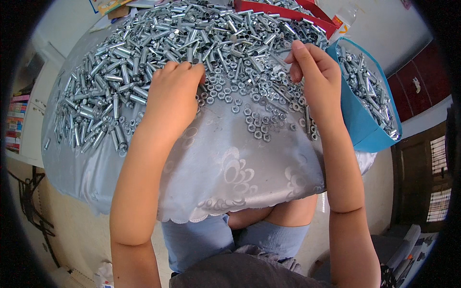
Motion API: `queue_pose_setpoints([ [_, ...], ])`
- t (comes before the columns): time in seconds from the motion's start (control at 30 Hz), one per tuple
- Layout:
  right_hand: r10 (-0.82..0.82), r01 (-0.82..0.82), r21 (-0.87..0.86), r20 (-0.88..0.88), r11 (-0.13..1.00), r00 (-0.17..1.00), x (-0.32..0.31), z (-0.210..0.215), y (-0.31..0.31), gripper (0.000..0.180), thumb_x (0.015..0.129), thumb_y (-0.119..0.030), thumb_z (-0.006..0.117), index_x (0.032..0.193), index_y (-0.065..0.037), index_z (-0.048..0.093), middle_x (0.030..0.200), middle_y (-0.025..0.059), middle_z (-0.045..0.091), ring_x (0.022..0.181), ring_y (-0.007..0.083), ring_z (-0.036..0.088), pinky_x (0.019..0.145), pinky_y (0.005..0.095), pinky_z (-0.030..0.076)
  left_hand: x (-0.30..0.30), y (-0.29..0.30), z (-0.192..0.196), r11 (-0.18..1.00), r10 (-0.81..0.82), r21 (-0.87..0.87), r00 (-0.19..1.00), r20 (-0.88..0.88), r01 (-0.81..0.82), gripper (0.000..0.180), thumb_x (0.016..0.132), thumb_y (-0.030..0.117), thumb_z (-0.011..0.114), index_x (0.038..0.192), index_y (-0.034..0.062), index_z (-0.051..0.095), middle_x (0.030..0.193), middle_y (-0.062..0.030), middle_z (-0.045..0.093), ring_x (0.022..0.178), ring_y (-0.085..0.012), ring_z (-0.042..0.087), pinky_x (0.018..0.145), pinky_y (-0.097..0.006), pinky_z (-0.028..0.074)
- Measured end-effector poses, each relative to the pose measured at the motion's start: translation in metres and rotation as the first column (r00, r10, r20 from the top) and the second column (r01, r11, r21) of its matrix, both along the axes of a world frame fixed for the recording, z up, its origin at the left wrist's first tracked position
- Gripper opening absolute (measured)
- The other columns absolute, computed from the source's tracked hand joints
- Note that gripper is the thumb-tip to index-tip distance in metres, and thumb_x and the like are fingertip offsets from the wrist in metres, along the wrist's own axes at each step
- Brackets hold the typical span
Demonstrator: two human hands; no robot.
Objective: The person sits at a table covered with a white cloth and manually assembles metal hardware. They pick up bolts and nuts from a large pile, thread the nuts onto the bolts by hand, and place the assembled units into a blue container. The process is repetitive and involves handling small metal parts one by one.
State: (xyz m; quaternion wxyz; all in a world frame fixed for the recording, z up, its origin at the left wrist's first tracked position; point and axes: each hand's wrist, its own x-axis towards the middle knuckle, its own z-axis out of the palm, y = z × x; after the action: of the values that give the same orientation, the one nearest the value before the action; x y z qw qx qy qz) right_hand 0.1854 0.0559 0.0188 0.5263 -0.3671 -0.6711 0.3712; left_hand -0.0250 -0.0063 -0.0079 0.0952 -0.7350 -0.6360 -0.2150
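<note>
A large heap of silvery metal sleeve anchor bolts (pixel 139 67) covers the far part of the table. Along its near side lie loose hex nuts (pixel 259 127) and flat washers (pixel 274 119). My left hand (pixel 174 93) rests at the heap's near edge, back up, its fingers curled down among the bolts; the fingertips and anything in them are hidden. To the right, my right hand (pixel 318 72) is held over the nuts and washers beside the blue box, with its fingers bent inward. Whatever it may hold cannot be made out.
A blue open box (pixel 370 132) full of assembled bolts stands at the table's right edge. Behind the heap is a red box (pixel 288 13) with more metal parts, next to a clear plastic bottle (pixel 345 19). A silver-grey patterned tablecloth (pixel 225 173) hangs over the near edge above my legs.
</note>
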Motion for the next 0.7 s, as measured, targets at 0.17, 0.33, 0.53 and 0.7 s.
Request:
queue_pose_setpoints([
  [0.17,-0.107,0.082,0.11,0.243,0.991,0.964,0.007,-0.007,0.011,0.022,0.082,-0.022,0.057,0.075,-0.001,0.061,0.059,0.0025,0.054,0.054,0.0111,0.05,0.049,0.0236,0.038,-0.004,0.0,0.002,0.998,-0.029,-0.048,0.999,-0.029,0.028,0.014,0.071,0.001,0.058,0.085,0.006,0.055,0.084,-0.009,0.054,0.089,-0.0262,0.049,0.08,-0.036,0.039],
  [0.33,-0.142,-0.205,0.478,0.593,0.854,0.793,0.005,-0.026,0.019,0.019,0.08,-0.02,0.054,0.091,-0.006,0.063,0.092,0.0123,0.061,0.089,0.0286,0.055,0.08,0.0353,0.041,-0.007,-0.001,0.001,0.995,-0.055,-0.081,0.998,-0.037,0.052,0.016,0.073,0.005,0.06,0.087,0.0071,0.054,0.085,-0.0068,0.053,0.09,-0.0256,0.049,0.081,-0.036,0.039],
  [0.53,-0.154,-0.262,0.5,0.646,0.825,0.747,0.006,-0.046,0.026,0.022,0.081,-0.022,0.053,0.094,-0.008,0.063,0.092,0.011,0.061,0.09,0.0276,0.055,0.084,0.038,0.038,-0.006,-0.004,0.003,0.991,-0.089,-0.105,0.995,-0.037,0.085,0.015,0.075,0.007,0.058,0.09,0.0081,0.053,0.086,-0.0068,0.052,0.092,-0.0256,0.047,0.082,-0.036,0.038],
  [0.7,-0.071,-0.235,0.366,0.656,0.9,0.751,0.004,-0.029,0.019,0.017,0.077,-0.017,0.058,0.086,-0.004,0.063,0.083,0.0131,0.062,0.082,0.0295,0.056,0.075,0.0358,0.042,-0.008,-0.005,0.004,0.986,-0.074,-0.155,0.996,-0.048,0.065,0.015,0.077,0.007,0.056,0.092,0.0082,0.053,0.09,-0.0069,0.053,0.094,-0.0257,0.047,0.083,-0.036,0.037],
])
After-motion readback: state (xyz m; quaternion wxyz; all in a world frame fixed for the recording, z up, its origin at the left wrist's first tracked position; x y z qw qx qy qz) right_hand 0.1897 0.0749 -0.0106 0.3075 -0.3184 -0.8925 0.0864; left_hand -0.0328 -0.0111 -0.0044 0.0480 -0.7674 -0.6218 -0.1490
